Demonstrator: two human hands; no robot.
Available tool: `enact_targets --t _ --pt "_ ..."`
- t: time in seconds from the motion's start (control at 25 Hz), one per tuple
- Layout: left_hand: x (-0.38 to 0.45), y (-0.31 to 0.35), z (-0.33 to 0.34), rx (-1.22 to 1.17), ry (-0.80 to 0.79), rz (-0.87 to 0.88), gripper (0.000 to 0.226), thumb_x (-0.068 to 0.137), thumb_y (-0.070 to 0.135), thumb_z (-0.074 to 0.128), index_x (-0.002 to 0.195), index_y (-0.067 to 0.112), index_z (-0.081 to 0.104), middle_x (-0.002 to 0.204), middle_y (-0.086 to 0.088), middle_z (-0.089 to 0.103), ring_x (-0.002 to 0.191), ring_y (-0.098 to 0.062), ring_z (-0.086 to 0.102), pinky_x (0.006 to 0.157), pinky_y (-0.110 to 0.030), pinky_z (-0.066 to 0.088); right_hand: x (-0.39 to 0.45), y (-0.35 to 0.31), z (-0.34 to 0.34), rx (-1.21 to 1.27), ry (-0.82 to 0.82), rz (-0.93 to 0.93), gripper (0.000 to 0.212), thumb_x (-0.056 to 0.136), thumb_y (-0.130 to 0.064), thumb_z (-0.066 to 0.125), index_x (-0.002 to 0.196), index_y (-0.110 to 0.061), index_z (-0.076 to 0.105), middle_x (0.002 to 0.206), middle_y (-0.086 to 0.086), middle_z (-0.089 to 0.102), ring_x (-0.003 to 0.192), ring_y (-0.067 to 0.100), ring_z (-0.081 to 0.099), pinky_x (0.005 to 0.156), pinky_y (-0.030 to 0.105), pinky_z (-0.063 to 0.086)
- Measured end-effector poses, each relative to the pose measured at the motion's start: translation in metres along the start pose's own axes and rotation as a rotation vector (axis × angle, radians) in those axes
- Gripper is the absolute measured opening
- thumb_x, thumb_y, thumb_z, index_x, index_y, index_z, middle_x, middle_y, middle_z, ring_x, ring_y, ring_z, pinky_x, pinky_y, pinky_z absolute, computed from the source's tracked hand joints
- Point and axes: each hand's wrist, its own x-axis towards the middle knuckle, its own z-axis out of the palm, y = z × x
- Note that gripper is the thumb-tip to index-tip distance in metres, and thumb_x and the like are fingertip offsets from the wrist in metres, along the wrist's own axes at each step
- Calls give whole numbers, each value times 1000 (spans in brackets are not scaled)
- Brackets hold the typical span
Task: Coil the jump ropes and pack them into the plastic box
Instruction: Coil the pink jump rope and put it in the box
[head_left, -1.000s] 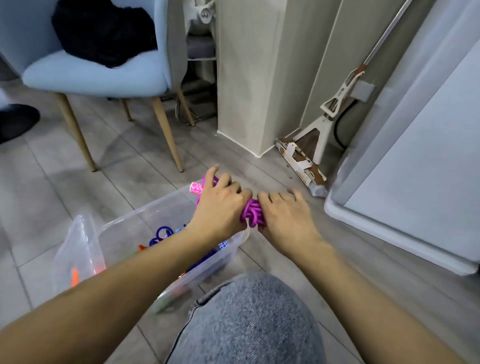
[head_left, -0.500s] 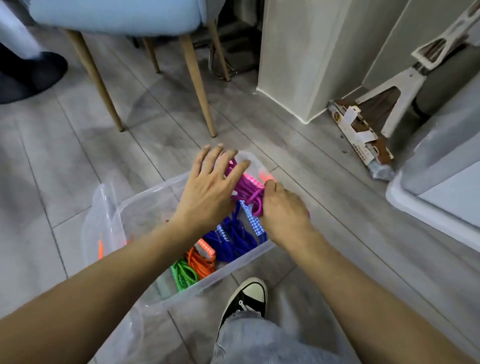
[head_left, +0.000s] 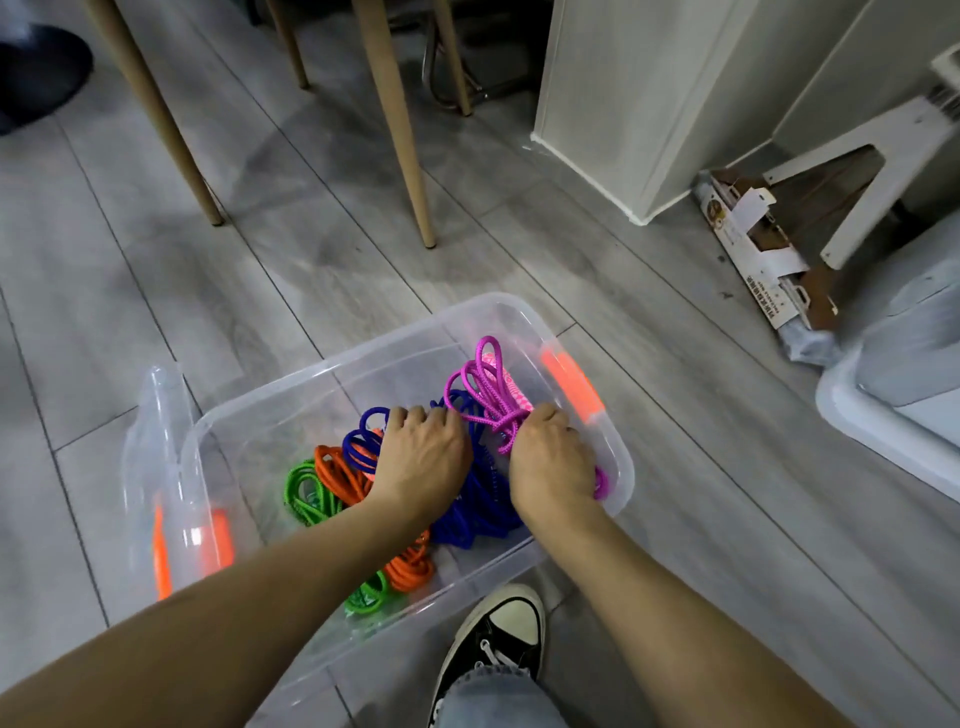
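A magenta rope (head_left: 485, 395) is gripped by the curled fingers of the right hand (head_left: 550, 457) inside the plastic box (head_left: 363, 358); blue rope (head_left: 483, 509) is pressed beneath the left hand (head_left: 423, 457), fingers curled together.

Both forearms reach forward and down, side by side. The left hand (head_left: 423, 457) sits knuckles-up with fingers curled under (what they grip is hidden). The right hand (head_left: 550, 457) is fisted too, fingers curled and pinching purple cord, wrist bent slightly.
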Motion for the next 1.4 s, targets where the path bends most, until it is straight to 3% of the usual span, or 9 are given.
enact_targets --t 0.08,0.2,0.32,0.48,0.6,0.92,1.16,1.28,1.4 --pt "5 4 20 2 -124 225 36 100 32 38 125 14 58 128 -9 61 120 -32 53 101 -44 38 2 -1 6 -39 66 -2 36 95 -14 60 124 6 51 111 21 66 94 33 71 74 40 57" --pt "21 18 45 21 -252 434 48 101 33 34 146 18 42 154 -8 40 144 -33 28 116 -49 23 7 0 14 -23 9 -25 33 104 -13 40 133 3 41 126 19 59 110 33 65 88 41 53" --pt "36 34 60 75 -292 366 55 103 40 27 156 25 23 165 -4 18 151 -35 5 117 -62 2 11 2 18 -21 15 -20 32 104 -11 36 135 0 39 130 18 57 115 33 63 93 41 51" --pt "27 21 75 77 -374 145 55 104 48 15 157 30 18 166 -1 13 152 -35 -5 113 -68 -15 13 3 19 -6 -1 -15 38 102 -10 42 138 1 38 132 18 56 115 33 63 91 41 51" --pt "7 1 81 45 -387 82 56 103 51 15 155 31 24 165 -1 16 152 -35 -10 113 -67 -12 15 2 21 10 -33 -12 40 100 -6 42 139 1 36 132 19 54 115 35 62 91 42 50" --pt "-17 -29 83 46 -393 106 59 101 56 19 157 37 13 167 -2 8 152 -34 -12 115 -65 -10 37 -12 37 135 -259 -9 41 97 -11 54 133 -1 38 135 20 50 123 41 54 98 46 45" --pt "-20 -27 80 28 -368 91 60 101 54 22 157 35 11 167 -5 1 152 -34 -11 116 -64 -9 45 -10 50 62 -417 26 106 82 -41 77 156 -10 9 154 16 32 143 33 34 115 41 32" --pt "-22 -23 75 21 -349 70 61 102 50 26 158 33 10 167 -6 4 152 -35 -7 118 -63 -7 42 -5 55 33 -380 -48 97 86 -37 74 156 -10 13 152 15 35 141 33 37 114 41 34" --pt "-23 -20 66 -21 -317 38 59 101 48 28 157 31 15 166 -8 11 152 -37 0 119 -63 -2 37 -2 44 32 -221 -212 79 90 -32 68 153 -13 25 142 14 46 129 33 47 105 43 41"
